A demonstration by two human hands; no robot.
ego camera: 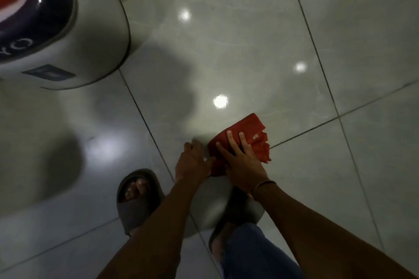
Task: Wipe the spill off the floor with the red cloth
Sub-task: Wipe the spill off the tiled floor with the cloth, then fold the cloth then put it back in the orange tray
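The red cloth (pixel 251 130) lies bunched on the glossy grey tiled floor (pixel 226 52), just ahead of my feet. My right hand (pixel 240 161) presses flat on top of it with fingers spread. My left hand (pixel 192 161) rests on the tile at the cloth's left edge, its thumb side touching the fabric; whether it grips the cloth is hidden. I cannot make out the spill; the tile shows only light reflections and shadows.
A large white rounded appliance (pixel 74 36) with a dark top and a red patch stands at the upper left. My feet in grey slides (pixel 136 199) stand close below the hands. A jeans-covered knee (pixel 247 249) sits at the bottom centre.
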